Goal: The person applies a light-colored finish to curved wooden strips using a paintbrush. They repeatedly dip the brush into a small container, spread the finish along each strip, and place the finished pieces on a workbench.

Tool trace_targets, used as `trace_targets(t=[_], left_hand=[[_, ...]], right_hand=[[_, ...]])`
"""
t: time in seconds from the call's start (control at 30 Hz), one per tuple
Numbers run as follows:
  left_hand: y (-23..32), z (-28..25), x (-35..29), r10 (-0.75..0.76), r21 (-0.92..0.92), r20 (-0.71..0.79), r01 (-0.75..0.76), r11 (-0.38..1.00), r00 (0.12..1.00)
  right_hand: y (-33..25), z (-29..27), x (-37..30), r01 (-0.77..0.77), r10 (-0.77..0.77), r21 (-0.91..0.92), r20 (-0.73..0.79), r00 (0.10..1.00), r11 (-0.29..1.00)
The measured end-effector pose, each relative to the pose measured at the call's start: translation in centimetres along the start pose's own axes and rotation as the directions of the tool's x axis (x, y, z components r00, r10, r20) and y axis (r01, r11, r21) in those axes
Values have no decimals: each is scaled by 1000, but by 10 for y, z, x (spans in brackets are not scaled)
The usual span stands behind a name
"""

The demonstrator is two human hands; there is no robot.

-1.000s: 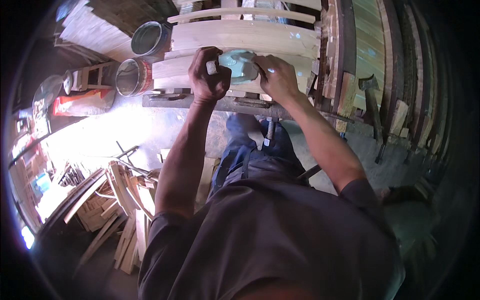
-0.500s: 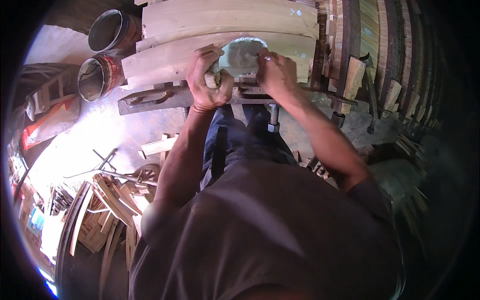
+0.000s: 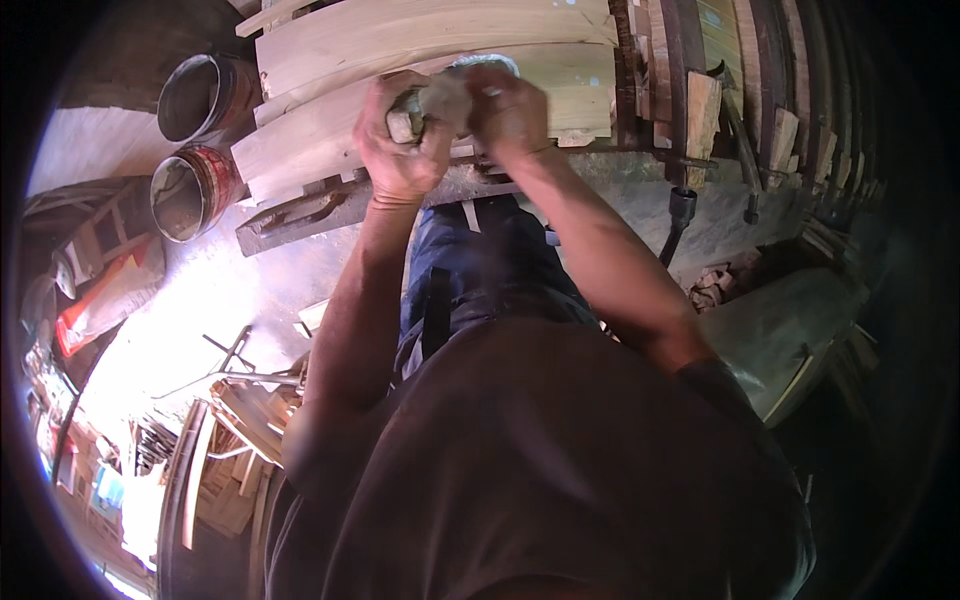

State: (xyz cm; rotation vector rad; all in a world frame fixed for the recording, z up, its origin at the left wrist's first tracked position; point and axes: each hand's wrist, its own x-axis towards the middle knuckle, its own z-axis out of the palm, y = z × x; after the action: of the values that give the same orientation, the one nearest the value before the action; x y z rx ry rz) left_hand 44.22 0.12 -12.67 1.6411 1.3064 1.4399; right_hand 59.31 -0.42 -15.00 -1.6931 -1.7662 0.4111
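Note:
Over the front pale board [image 3: 300,150], my left hand [image 3: 400,150] is closed in a fist around a pale, lumpy stub that shows between thumb and fingers. The stub seems to belong to a grey-green, bag-like thing [image 3: 447,103] with a bright whitish rim, mostly hidden by my hands and blurred. My right hand [image 3: 515,115] is closed at its other side, close to my left. Its fingertips are smeared by motion. Another pale board [image 3: 430,35] lies behind the front one. A dark metal clamp bar [image 3: 300,220] runs along the near edge.
Two dirty buckets, one grey [image 3: 200,95] and one reddish [image 3: 185,195], stand left of the boards. Clamped wood strips with dark bars [image 3: 735,60] fill the right. A socket-ended tool [image 3: 682,205] sticks out there. Scrap wood [image 3: 235,480] is heaped at lower left.
Both hands have moved slightly left and closer together, with the bag-like thing now more covered between them. The whole view has shifted, too.

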Motion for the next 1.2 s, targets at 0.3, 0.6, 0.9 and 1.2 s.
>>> trace_targets(t=[0.3, 0.6, 0.9, 1.2], left_hand=[[13, -2, 9, -114, 53, 42, 112, 992, 993], [4, -1, 8, -113, 83, 45, 109, 991, 993], [6, 0, 7, -51, 76, 70, 45, 996, 996], [9, 3, 8, -4, 105, 39, 0, 995, 999]], right_hand=[[15, -39, 13, 94, -90, -24, 144, 985, 995], [11, -28, 20, 230, -212, 29, 515, 830, 973], [17, -14, 20, 522, -460, 19, 502, 732, 853], [20, -5, 36, 583, -522, 5, 454, 723, 812]])
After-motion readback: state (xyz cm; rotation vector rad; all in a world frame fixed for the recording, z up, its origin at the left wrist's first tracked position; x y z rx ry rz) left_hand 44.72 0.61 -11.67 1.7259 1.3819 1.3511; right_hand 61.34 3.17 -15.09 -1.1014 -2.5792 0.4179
